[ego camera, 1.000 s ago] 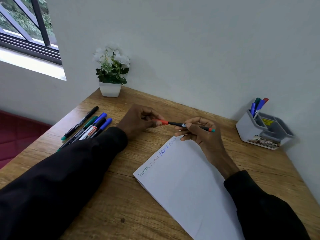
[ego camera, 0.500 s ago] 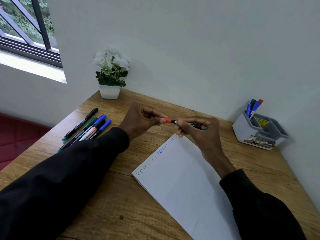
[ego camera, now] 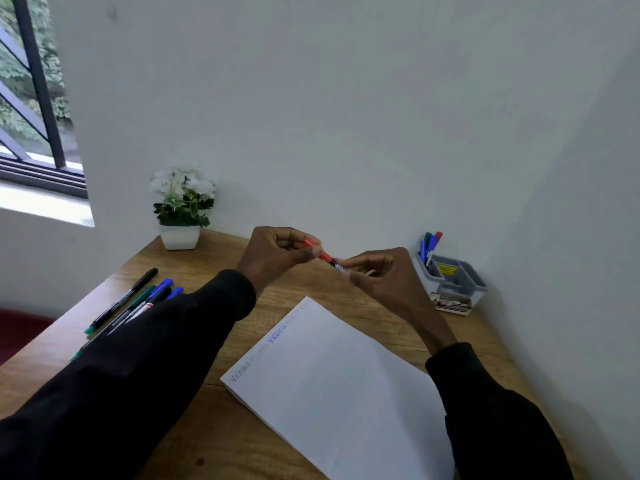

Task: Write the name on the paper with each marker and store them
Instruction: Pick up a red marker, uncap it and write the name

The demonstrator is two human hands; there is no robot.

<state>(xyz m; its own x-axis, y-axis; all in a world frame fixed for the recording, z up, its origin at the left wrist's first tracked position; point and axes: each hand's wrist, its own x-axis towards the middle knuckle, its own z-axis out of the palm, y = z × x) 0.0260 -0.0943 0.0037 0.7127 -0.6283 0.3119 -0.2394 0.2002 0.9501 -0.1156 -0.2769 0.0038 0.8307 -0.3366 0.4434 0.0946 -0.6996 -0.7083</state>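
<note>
Just above the wooden desk (ego camera: 214,445), the left hand (ego camera: 277,254) pinches the red cap end of a marker (ego camera: 323,255), and the right hand (ego camera: 381,278) grips its black barrel. Below them, nearer, lies the paper (ego camera: 346,393) with names written along its edge. At far left lie loose markers (ego camera: 138,303); at far right a grey organizer (ego camera: 460,289) holds stored markers (ego camera: 431,244).

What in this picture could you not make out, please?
Head view:
- Marker: most of its barrel, hidden in the right hand; cap end partly covered by the left hand.
- Loose markers: near ends and count, behind the left sleeve.
- Paper: some words too faint to read.
- Organiser label: too small.
</note>
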